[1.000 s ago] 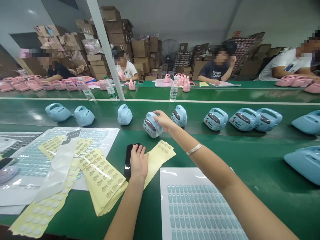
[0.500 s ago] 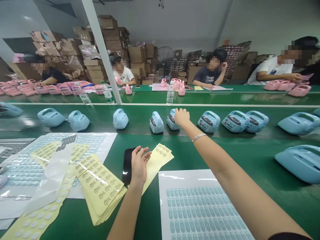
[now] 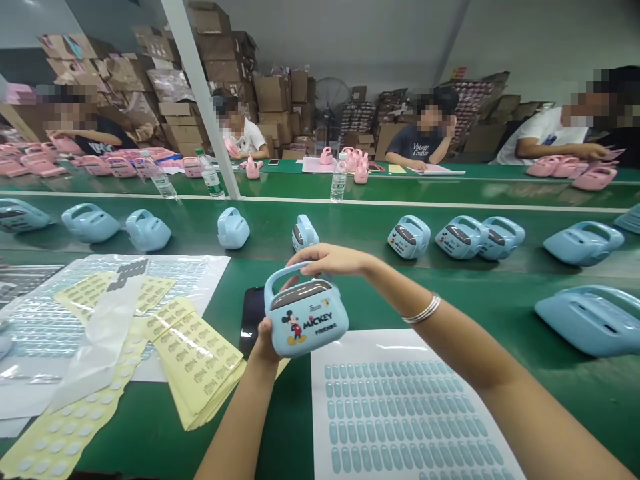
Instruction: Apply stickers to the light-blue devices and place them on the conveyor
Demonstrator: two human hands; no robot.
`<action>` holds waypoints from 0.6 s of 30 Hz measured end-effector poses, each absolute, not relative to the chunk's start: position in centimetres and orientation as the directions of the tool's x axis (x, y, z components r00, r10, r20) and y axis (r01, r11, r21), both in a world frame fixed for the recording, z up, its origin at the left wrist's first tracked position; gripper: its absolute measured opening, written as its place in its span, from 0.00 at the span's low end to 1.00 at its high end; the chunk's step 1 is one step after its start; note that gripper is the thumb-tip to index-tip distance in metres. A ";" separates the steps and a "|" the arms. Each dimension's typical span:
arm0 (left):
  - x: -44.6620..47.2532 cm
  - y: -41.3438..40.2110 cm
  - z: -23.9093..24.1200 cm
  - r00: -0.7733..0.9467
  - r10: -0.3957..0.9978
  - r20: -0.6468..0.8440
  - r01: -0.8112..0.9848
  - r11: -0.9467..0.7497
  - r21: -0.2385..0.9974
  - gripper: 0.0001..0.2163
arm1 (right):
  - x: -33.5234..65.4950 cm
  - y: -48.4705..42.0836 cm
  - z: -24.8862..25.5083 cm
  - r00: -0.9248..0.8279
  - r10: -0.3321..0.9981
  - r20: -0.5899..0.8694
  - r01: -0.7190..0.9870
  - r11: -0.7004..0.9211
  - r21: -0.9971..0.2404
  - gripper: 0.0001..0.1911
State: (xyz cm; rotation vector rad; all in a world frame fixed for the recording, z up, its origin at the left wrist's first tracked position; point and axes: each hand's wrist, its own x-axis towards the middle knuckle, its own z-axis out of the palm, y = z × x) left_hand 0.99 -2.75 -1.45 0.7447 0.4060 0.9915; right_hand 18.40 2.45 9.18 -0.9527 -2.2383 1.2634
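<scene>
Between my hands is a light-blue plastic case with a carry handle (image 3: 320,337), lifted above the bench with its printed front turned to me. The print shows a cartoon mouse and the word "Mickey" under a dark glossy panel. My left hand (image 3: 267,339) grips its lower left side, thumb at the front edge and the other fingers mostly hidden behind. From above, my right hand (image 3: 336,259) is closed over the handle. Under and behind the case lies a black phone (image 3: 251,320), partly covered. A white sheet of pale-blue oval stickers (image 3: 395,407) lies below my right forearm.
More blue cases (image 3: 409,237) stand in a row along the green belt (image 3: 350,230). Yellow sticker sheets (image 3: 197,360) and a clear-backed sheet (image 3: 210,280) lie at left. Bottles (image 3: 339,179) and a slanted post (image 3: 200,93) stand beyond. Several people (image 3: 423,137) sit across.
My right hand has brought a blue case from the row back toward me. My left hand, open before, now grips its side. The view has shifted slightly.
</scene>
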 end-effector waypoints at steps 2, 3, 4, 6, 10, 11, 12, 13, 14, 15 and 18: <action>0.5 -2.6 -1.5 0.383 0.923 -0.022 -0.677 0.298 0.673 0.38 | 17.5 3.2 7.2 -0.560 0.827 0.056 0.441 0.354 -0.825 0.16; 0.4 -2.4 -1.5 0.310 0.949 -0.054 -0.711 0.269 0.649 0.36 | 17.3 3.6 6.1 -0.476 0.876 0.082 0.500 0.346 -0.794 0.18; 0.3 -2.2 -1.4 0.245 0.966 -0.080 -0.743 0.240 0.625 0.34 | 17.3 3.9 5.0 -0.396 0.912 0.105 0.560 0.331 -0.760 0.19; 0.2 -1.7 -1.3 0.171 0.981 -0.091 -0.796 0.192 0.574 0.31 | 17.7 4.3 2.6 -0.307 0.944 0.118 0.641 0.297 -0.708 0.15; 0.0 -0.9 -1.2 0.156 0.986 -0.055 -0.851 0.162 0.500 0.29 | 18.7 4.1 -1.4 -0.296 0.952 0.075 0.723 0.275 -0.634 0.05; 0.0 -0.9 -1.2 0.148 0.987 -0.064 -0.858 0.160 0.489 0.28 | 18.9 4.0 -2.1 -0.303 0.951 0.061 0.733 0.274 -0.623 0.06; 0.0 -0.8 -1.2 0.139 0.987 -0.078 -0.863 0.159 0.479 0.28 | 19.0 4.0 -2.5 -0.313 0.949 0.046 0.739 0.274 -0.616 0.08; 0.0 -0.8 -1.3 0.130 0.987 -0.093 -0.868 0.159 0.470 0.27 | 19.0 4.0 -2.8 -0.323 0.946 0.032 0.742 0.274 -0.612 0.09; 0.0 -0.8 -1.3 0.124 0.986 -0.108 -0.872 0.160 0.463 0.25 | 19.1 4.1 -2.9 -0.334 0.942 0.018 0.742 0.275 -0.612 0.10; 0.0 -0.8 -1.3 0.121 0.986 -0.118 -0.874 0.163 0.458 0.24 | 19.0 4.2 -2.9 -0.346 0.938 0.004 0.737 0.275 -0.617 0.10; 0.0 -0.8 -1.3 0.107 0.986 -0.124 -0.871 0.153 0.467 0.22 | 19.1 4.5 -2.4 -0.393 0.919 -0.036 0.699 0.273 -0.661 0.09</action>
